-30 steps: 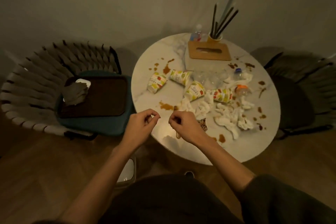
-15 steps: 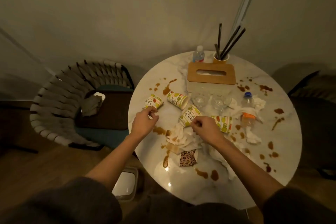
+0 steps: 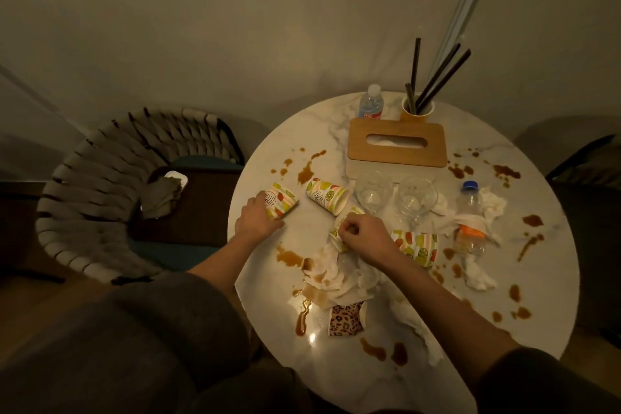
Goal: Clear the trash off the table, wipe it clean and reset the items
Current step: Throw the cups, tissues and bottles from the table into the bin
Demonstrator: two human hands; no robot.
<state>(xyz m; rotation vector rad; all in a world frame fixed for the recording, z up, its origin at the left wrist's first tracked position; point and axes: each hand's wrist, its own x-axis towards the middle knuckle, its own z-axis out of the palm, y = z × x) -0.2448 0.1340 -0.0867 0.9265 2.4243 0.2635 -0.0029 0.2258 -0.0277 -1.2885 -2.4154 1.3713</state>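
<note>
I am clearing trash, the first step. My left grip (image 3: 257, 220) is clasping the left cup (image 3: 282, 200), which is lying on its side near the desk (image 3: 551, 279) edge. My right grip (image 3: 366, 237) is clenching the middle cup (image 3: 337, 239) above the soaked napkins (image 3: 332, 276). Next, I judge, both cups need lifting without dripping, then binning. Wiping is waiting.

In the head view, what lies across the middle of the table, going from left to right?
Leftmost paper cup, gripped by the left hand → second paper cup → first wine glass → second wine glass → blue-capped bottle. The pinched paper cup in the right hand overlaps these; left out.
</note>
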